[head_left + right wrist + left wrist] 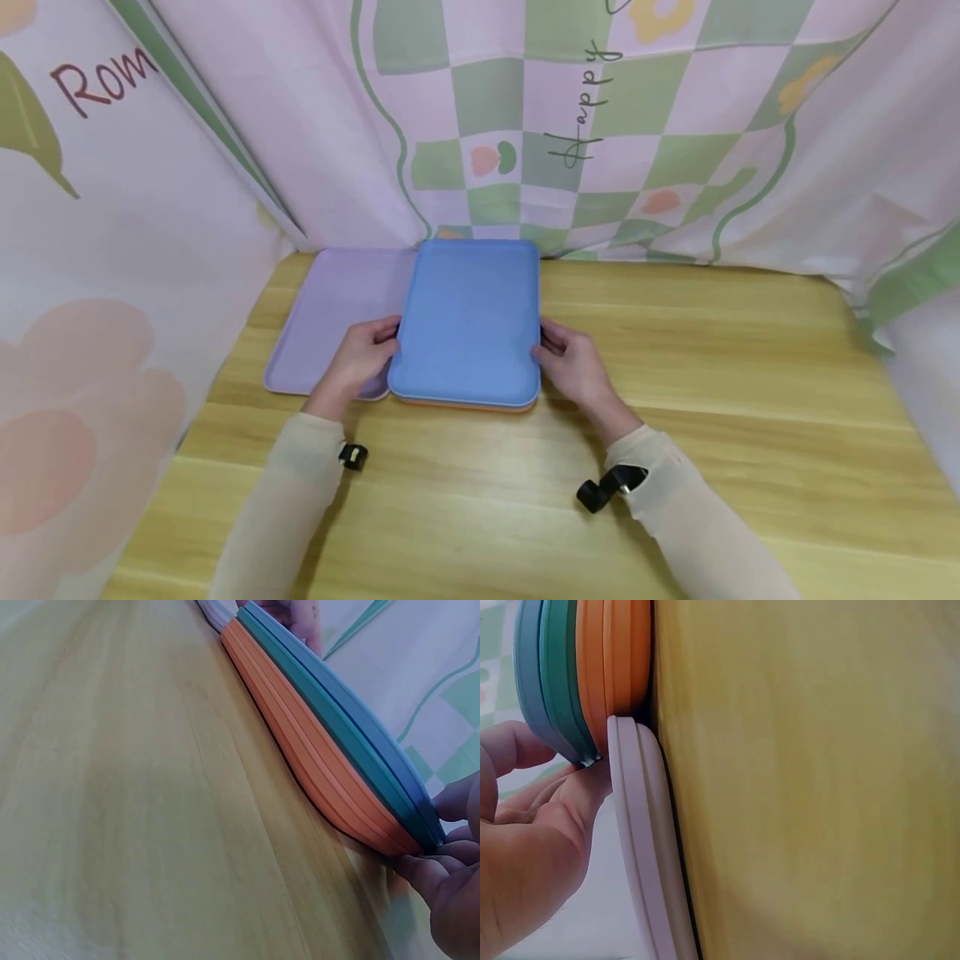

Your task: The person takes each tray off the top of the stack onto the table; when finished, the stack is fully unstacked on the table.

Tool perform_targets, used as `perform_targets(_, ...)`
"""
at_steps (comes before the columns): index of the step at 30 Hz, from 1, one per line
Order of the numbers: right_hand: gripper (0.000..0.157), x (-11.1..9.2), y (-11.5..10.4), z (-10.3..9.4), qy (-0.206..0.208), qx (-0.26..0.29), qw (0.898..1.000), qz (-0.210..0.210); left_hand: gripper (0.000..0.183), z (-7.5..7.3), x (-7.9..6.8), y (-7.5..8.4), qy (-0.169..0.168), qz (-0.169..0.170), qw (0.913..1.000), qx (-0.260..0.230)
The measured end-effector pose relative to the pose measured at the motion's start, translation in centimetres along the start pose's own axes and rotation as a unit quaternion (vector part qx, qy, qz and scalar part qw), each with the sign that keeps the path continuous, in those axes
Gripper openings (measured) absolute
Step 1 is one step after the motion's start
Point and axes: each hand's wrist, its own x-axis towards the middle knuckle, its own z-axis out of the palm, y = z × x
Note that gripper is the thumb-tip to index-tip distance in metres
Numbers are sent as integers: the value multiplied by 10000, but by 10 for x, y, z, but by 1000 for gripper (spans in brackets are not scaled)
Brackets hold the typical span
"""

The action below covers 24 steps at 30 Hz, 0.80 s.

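A blue rectangular tray (471, 325) tops a stack at the back of the table. Beneath it, the wrist views show the edges of a green tray (341, 724) and orange trays or rims (315, 757). My left hand (363, 357) grips the stack's left side, its thumb at the blue edge and its fingers lower, by the green and orange edges. On the opposite side my right hand (573, 360) holds likewise, thumb at the blue rim and fingertips low near the orange corner. A light purple tray (341, 304) lies against the stack's left side, partly under my left hand.
The wooden table (712, 375) extends to the right and front of the stack. A patterned curtain (622, 125) hangs right behind the trays, and a white printed cloth (112, 250) borders the table on the left.
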Motion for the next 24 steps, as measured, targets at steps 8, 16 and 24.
perform_targets(8,56,2,-1,-3,-45,-145,9998,-92,59,3,3,3,-67,-106,9998,-126)
perform_targets(16,56,5,2,-6,20,-114,9998,-153,60,6,7,5,-92,-35,9995,-306)
perform_targets(24,59,3,4,-2,106,101,9999,-58,61,6,8,3,-113,-132,9993,-324)
